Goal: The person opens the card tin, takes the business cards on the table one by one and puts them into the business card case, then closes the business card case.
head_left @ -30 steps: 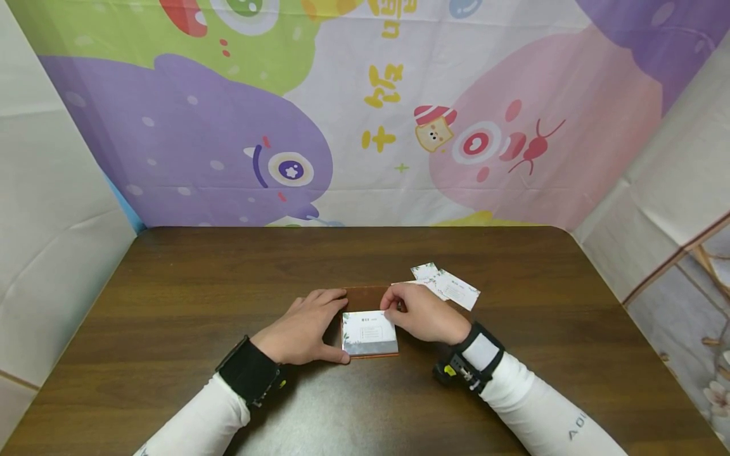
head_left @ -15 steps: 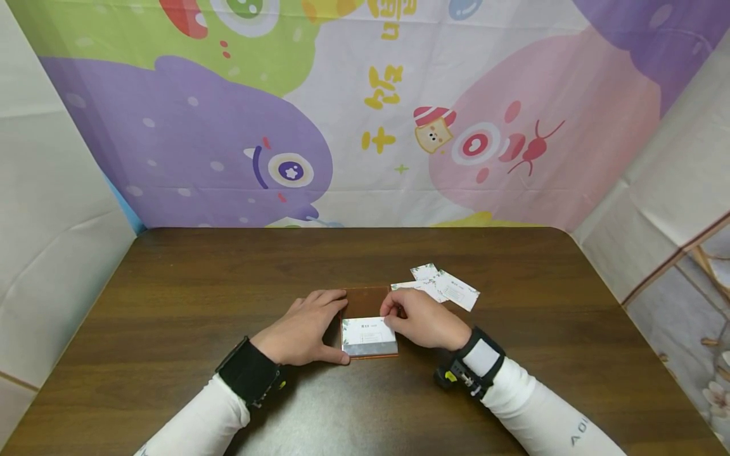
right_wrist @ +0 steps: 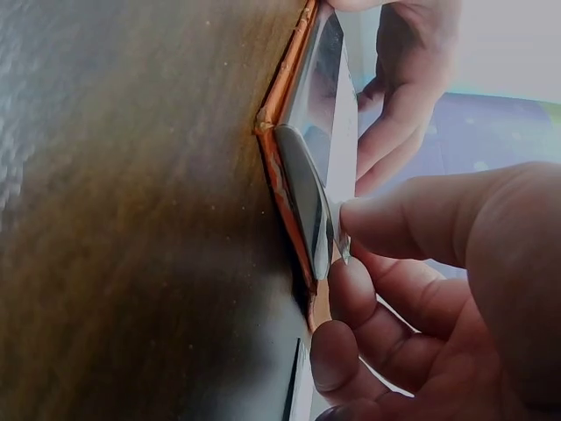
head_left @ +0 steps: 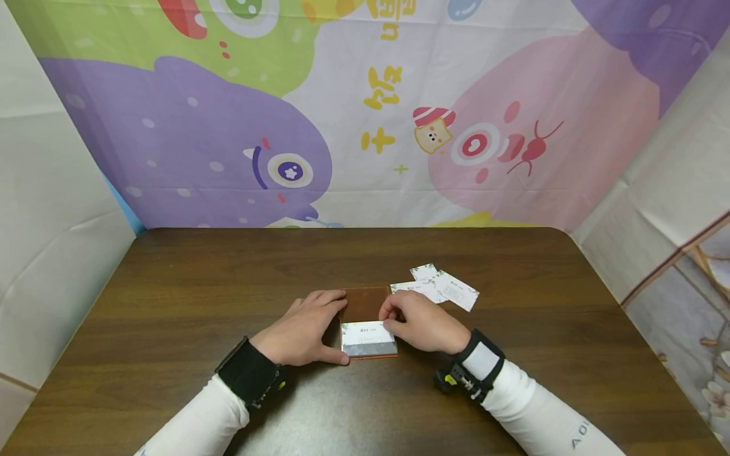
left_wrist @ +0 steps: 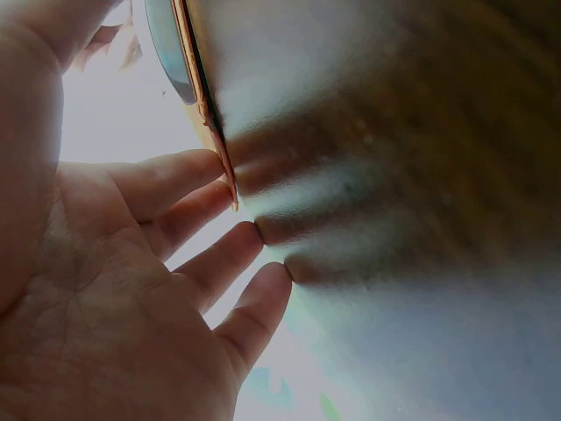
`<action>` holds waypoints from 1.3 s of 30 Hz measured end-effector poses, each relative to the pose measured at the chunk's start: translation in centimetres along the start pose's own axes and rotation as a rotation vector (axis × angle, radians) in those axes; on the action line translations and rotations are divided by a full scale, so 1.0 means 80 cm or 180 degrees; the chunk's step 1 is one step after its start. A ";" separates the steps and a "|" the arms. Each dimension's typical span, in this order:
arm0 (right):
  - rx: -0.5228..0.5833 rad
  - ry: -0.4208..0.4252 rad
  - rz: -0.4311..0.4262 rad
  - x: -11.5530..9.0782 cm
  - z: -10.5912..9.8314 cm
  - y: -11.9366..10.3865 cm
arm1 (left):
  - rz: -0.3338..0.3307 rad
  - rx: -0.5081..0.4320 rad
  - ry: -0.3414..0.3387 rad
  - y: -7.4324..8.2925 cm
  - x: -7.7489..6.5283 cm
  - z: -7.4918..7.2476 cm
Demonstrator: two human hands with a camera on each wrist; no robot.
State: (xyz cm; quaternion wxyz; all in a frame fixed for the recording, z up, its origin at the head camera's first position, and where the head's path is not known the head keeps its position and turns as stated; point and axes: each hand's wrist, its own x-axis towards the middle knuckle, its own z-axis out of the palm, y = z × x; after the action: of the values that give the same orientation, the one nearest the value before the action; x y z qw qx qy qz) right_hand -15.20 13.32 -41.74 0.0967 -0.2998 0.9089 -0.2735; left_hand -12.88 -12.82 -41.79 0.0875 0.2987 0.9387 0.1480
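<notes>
A brown card case lies unfolded on the table, with a grey metallic pocket on its near half. A white business card with leaf print sits partly inside that pocket, its upper part showing. My right hand pinches the card's right corner between thumb and fingertip; the right wrist view shows this corner slightly bent. My left hand rests along the case's left side, thumb at the near left corner. In the left wrist view its fingers are stretched out, touching the case edge and tabletop.
Several loose business cards overlap on the dark wooden table, just beyond my right hand. A cartoon-printed cloth hangs behind the table's far edge, and pale cloth walls flank both sides.
The business card has slid toward me, deeper into the pocket, and more of the brown inside shows above it. My right hand has moved slightly nearer with it; my left hand has stayed in place.
</notes>
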 end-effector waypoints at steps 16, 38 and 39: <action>-0.0087 -0.0024 -0.0177 -0.003 0.000 0.001 | 0.0037 -0.0035 0.0035 0.000 -0.001 -0.001; -0.0034 0.0201 -0.0132 -0.009 -0.008 0.010 | 0.0042 -0.0055 0.0038 0.000 -0.001 0.000; -0.0030 0.0211 -0.0135 -0.010 -0.009 0.010 | 0.0035 -0.0052 0.0031 0.000 -0.001 0.000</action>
State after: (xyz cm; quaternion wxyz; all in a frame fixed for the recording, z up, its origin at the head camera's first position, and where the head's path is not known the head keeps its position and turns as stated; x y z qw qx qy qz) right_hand -15.21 14.66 -41.59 0.0593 -0.3102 0.9063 -0.2809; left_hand -12.83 -12.83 -41.75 0.0845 0.3025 0.9362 0.1576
